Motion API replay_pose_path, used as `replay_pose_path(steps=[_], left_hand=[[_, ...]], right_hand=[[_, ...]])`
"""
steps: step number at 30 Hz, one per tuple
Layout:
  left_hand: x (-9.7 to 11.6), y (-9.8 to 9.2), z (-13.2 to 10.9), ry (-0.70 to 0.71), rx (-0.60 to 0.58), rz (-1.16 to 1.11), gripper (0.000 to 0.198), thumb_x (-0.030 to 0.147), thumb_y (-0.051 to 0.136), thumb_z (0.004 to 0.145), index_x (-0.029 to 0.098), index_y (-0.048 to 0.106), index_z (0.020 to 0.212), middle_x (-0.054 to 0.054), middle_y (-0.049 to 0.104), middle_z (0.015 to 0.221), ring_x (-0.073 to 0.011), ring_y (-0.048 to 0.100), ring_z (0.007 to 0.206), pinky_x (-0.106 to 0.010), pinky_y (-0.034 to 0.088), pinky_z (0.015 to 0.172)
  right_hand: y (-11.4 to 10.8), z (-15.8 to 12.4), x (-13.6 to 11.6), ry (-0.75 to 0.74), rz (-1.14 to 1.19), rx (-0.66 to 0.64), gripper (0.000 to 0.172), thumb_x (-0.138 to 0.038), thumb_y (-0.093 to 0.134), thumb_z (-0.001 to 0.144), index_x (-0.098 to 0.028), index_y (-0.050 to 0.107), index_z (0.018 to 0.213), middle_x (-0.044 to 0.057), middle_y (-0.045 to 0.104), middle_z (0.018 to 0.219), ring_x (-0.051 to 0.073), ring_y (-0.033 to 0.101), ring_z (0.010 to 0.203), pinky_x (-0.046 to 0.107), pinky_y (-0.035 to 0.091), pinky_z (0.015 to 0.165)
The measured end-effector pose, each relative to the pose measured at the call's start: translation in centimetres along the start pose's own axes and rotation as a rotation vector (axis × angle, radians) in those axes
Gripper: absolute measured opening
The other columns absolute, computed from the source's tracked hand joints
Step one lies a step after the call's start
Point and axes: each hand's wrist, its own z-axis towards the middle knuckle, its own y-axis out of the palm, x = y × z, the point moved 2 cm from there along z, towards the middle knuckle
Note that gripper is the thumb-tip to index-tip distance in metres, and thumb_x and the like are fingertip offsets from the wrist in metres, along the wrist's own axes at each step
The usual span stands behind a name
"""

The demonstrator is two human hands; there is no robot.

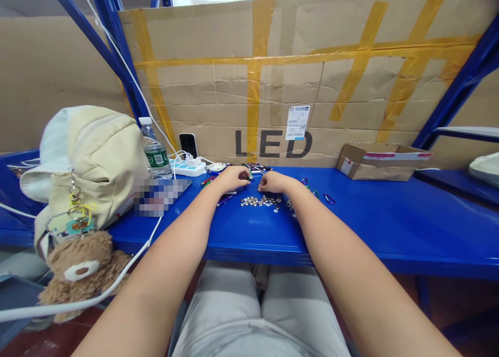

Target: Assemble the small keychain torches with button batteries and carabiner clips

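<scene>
At the middle of the blue bench, my left hand is closed with thumb and fingers pinching a small, dark green item, too small to name. Close beside it, my right hand has its fingers curled together; whatever they hold is hidden. Just in front of both hands lies a pile of small, round silver discs like button cells. A purple slim tube lies by my left wrist. Beyond the hands are several metal and coloured small parts. Carabiners, one of them purple-blue, lie right of my right forearm.
A cream backpack with a plush bear, a water bottle and a white power strip stand left. A phone leans on the cardboard wall. An open cardboard box sits right. A white cable crosses the left.
</scene>
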Motion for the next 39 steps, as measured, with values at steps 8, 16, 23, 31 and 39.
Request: replay_pose_path(steps=[8, 16, 23, 31, 39], left_hand=[[0.0, 0.0, 0.0, 0.003, -0.018, 0.013, 0.018, 0.018, 0.063, 0.069, 0.016, 0.063, 0.087, -0.003, 0.068, 0.085, -0.0155, 0.063, 0.081, -0.029, 0.048, 0.078], [0.2, 0.0, 0.0, 0.008, -0.049, 0.005, 0.02, 0.016, 0.06, 0.07, 0.017, 0.063, 0.089, -0.002, 0.068, 0.088, -0.0148, 0.062, 0.082, -0.027, 0.048, 0.078], [0.5, 0.0, -0.1, 0.026, -0.06, 0.017, 0.02, 0.016, 0.06, 0.069, 0.016, 0.063, 0.089, -0.003, 0.068, 0.089, -0.0147, 0.062, 0.083, -0.027, 0.047, 0.079], [0.3, 0.1, 0.0, 0.032, -0.057, 0.029, 0.02, 0.018, 0.061, 0.07, 0.016, 0.064, 0.089, -0.003, 0.069, 0.089, -0.0158, 0.063, 0.084, -0.028, 0.047, 0.08], [-0.1, 0.2, 0.1, 0.036, -0.076, 0.009, 0.024, 0.019, 0.06, 0.07, 0.017, 0.065, 0.094, -0.004, 0.069, 0.092, -0.0159, 0.062, 0.085, -0.027, 0.046, 0.078]], right_hand=[[-0.8, -0.6, 0.4, -0.056, 0.07, 0.04, 0.024, -0.033, 0.052, 0.081, -0.015, 0.068, 0.077, 0.006, 0.067, 0.078, 0.016, 0.058, 0.07, 0.023, 0.04, 0.059], [0.1, 0.2, 1.2, -0.072, 0.142, -0.006, 0.022, -0.036, 0.067, 0.069, -0.02, 0.071, 0.085, 0.001, 0.07, 0.085, 0.014, 0.06, 0.075, 0.021, 0.043, 0.065], [0.1, 0.2, 0.3, -0.03, -0.005, -0.038, 0.021, -0.039, 0.062, 0.074, -0.018, 0.068, 0.072, 0.004, 0.067, 0.075, 0.017, 0.058, 0.069, 0.025, 0.041, 0.061], [-1.2, -0.9, 0.4, -0.123, 0.22, 0.108, 0.028, -0.041, 0.05, 0.083, -0.016, 0.06, 0.076, 0.002, 0.06, 0.071, 0.012, 0.05, 0.063, 0.022, 0.036, 0.057], [-1.1, -0.5, -0.7, -0.146, 0.368, 0.261, 0.017, -0.031, 0.056, 0.077, -0.014, 0.06, 0.075, 0.004, 0.064, 0.08, 0.013, 0.054, 0.073, 0.02, 0.037, 0.062]])
